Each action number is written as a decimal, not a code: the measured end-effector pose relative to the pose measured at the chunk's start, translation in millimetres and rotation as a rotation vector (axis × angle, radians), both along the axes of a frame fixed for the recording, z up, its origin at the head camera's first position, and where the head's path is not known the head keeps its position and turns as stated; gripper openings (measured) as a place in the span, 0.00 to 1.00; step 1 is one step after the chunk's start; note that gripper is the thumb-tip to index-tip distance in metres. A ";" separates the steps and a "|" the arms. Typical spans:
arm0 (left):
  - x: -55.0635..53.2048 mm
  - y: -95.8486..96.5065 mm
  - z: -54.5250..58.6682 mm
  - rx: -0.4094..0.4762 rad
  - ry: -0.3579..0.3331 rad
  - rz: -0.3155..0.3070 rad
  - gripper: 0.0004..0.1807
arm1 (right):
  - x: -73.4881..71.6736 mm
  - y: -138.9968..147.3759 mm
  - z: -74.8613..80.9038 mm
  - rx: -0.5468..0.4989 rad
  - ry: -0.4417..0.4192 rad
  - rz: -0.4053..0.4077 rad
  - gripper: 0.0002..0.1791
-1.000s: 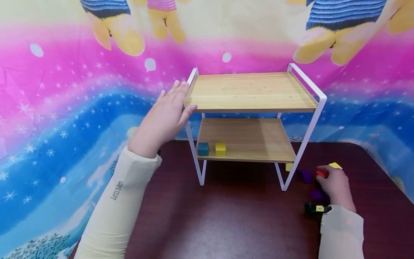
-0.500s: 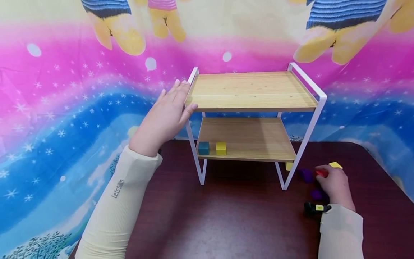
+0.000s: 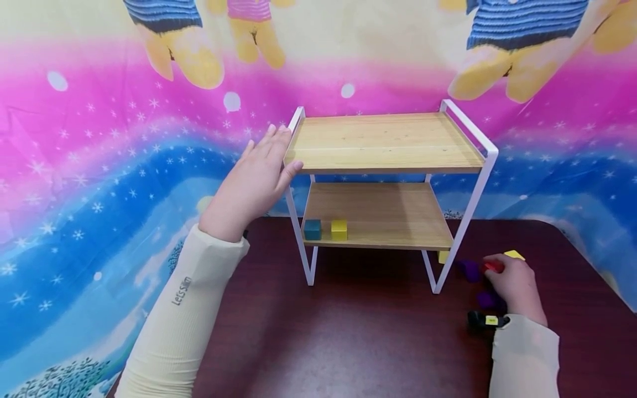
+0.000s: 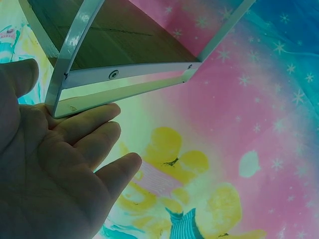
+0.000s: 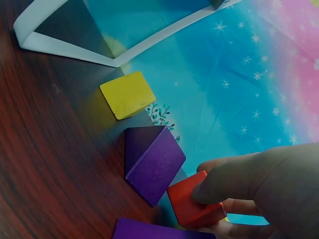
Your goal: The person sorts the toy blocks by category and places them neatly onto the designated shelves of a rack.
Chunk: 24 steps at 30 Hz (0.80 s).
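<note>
My left hand (image 3: 251,179) rests with straight fingers against the upper left corner of a two-tier shelf (image 3: 388,141) with wooden boards and a white metal frame. In the left wrist view, the fingers (image 4: 92,124) lie along the outside of the white side rail (image 4: 124,94). Low at the right of the table, my right hand (image 3: 515,282) pinches a red block (image 5: 192,201) between thumb and fingers. A purple triangular block (image 5: 157,164) lies right by the red one, and another purple block (image 5: 159,230) is nearer the wrist.
On the lower board sit a teal cube (image 3: 313,229) and a yellow cube (image 3: 339,230). A yellow block (image 5: 127,94) stands near the shelf's right foot; another yellow block (image 3: 514,255) shows behind my right hand. A patterned cloth (image 3: 124,138) hangs behind the dark table (image 3: 348,331).
The red block shows more between my right fingers and has shifted slightly left, toward the purple block. My left hand stays in place on the shelf.
</note>
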<state>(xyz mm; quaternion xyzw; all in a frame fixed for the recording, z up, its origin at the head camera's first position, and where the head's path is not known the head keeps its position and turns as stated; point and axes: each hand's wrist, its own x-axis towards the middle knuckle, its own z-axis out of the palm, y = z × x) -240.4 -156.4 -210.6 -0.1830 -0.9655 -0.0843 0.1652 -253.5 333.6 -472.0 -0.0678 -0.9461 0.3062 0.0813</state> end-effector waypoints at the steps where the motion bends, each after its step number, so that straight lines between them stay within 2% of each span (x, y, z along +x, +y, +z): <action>1: 0.1 0.1 0.1 0.000 0.000 0.000 0.41 | 0.0 -0.1 0.2 0.000 -0.005 0.000 0.19; 11: 1.4 0.6 0.9 -0.006 -0.004 0.008 0.41 | -0.8 -1.8 1.4 -0.003 -0.022 -0.006 0.20; 24: 0.3 -0.1 1.3 -0.003 0.006 0.005 0.41 | 3.4 -5.9 10.1 0.021 0.024 0.023 0.19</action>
